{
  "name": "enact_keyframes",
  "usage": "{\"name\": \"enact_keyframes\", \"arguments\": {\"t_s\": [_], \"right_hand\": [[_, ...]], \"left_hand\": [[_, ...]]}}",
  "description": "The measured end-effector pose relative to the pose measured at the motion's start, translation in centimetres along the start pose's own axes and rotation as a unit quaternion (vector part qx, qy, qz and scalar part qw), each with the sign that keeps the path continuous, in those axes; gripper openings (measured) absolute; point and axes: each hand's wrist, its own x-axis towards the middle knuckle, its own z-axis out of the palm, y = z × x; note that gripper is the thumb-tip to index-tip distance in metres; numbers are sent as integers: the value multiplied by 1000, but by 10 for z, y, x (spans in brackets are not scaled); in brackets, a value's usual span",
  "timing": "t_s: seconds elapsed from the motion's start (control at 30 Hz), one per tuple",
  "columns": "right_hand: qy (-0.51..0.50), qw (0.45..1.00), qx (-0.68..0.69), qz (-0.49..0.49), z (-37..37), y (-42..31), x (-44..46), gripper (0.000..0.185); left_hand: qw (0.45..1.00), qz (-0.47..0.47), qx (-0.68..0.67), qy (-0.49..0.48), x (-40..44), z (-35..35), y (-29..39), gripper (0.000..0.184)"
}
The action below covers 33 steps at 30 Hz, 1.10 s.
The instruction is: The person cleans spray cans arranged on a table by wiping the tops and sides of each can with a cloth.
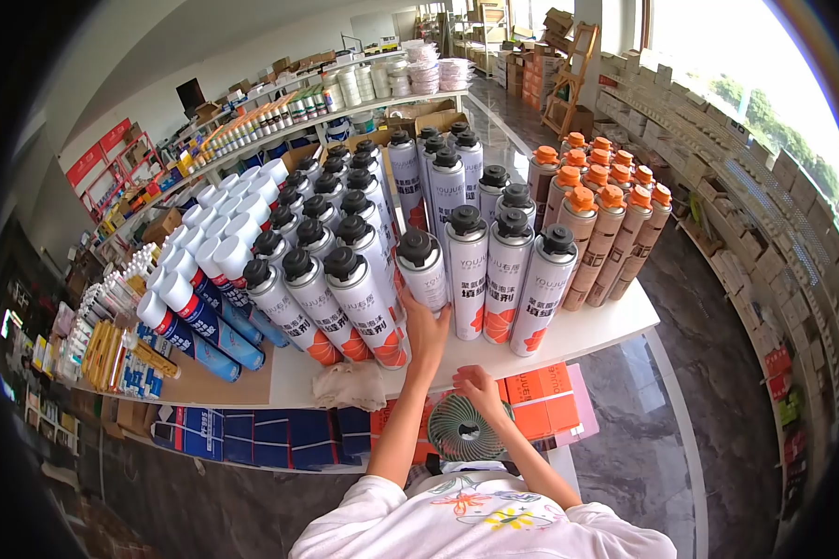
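Note:
My left hand (427, 334) is closed round the lower part of a white spray foam can (423, 279) with a black cap, between two groups of similar cans. Just right of it stand several upright cans, among them one foam can (466, 279) in the front row. On the other side, a front-row can (365, 303) belongs to a dense block. My right hand (478, 386) is at the table's front edge, above a round green fan (469, 427). Its fingers are loosely bent, with nothing visible in them. A crumpled cloth (349, 385) lies left of my left forearm.
Orange-capped brown cans (595, 252) stand at the right end of the white table (625, 321). White-capped blue cans (196, 326) fill its left part. Orange boxes (543, 401) and blue boxes (270, 436) sit below. Loaded shelves (326, 116) stand behind.

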Motion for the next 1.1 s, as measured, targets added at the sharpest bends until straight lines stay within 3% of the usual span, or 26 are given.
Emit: {"name": "enact_keyframes", "arguments": {"t_s": [0.17, 0.27, 0.43, 0.53, 0.8, 0.97, 1.0, 1.1], "right_hand": [[-2, 1000, -4, -3, 4, -6, 2, 27], [0, 1000, -8, -18, 4, -8, 2, 26], [7, 998, 46, -34, 0, -8, 4, 26], [21, 999, -35, -31, -4, -31, -3, 32], [93, 981, -62, -160, 9, -72, -12, 36], [121, 974, -78, -175, 6, -75, -10, 38], [122, 974, -79, -175, 5, -74, -9, 39], [131, 971, -88, -177, 3, -76, -7, 42]], "left_hand": [[1000, -23, -6, 9, -19, 2, -2, 81], [993, -108, -41, -36, -29, -5, 10, 77], [999, -23, -4, -31, -48, -15, 19, 71], [999, 27, 13, -31, -56, -22, 27, 73], [996, 19, -8, -81, -68, -46, 40, 71], [983, 21, -125, -132, -57, -38, 22, 66], [984, -6, -106, -142, -52, -48, 39, 53], [970, -8, -166, -174, -42, -45, 39, 55]]}}
